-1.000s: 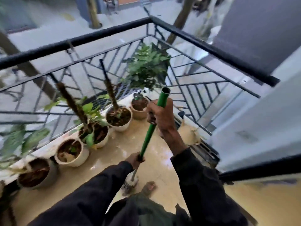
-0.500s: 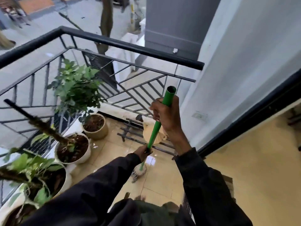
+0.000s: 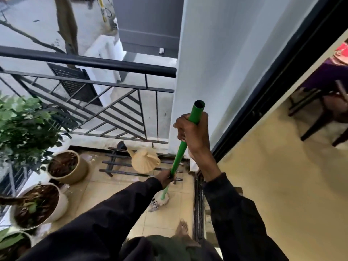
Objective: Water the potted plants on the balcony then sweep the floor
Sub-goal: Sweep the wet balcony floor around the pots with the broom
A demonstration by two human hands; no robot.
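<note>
I hold a mop by its green handle [image 3: 179,154] with both hands. My right hand [image 3: 194,132] grips the pole near its open top end. Lower down, my left hand [image 3: 166,178] grips the pole just above the head. The white stringy mop head [image 3: 160,201] rests on the beige tiled balcony floor [image 3: 113,187] near the sliding door track. Potted plants stand along the left edge: a tan pot [image 3: 73,166] with a leafy green plant [image 3: 24,127], and a white pot [image 3: 40,205] nearer me.
A beige watering can [image 3: 144,161] sits on a black metal rack [image 3: 116,166] at the far end. The black railing [image 3: 90,62] encloses the balcony. The door track [image 3: 197,208] and black frame run on the right. My bare foot [image 3: 181,229] stands by the track.
My view has swung right, away from the row of pots toward the wall and doorway. The mop head has moved right along the floor, closer to the door track. Both hands keep their grip.
</note>
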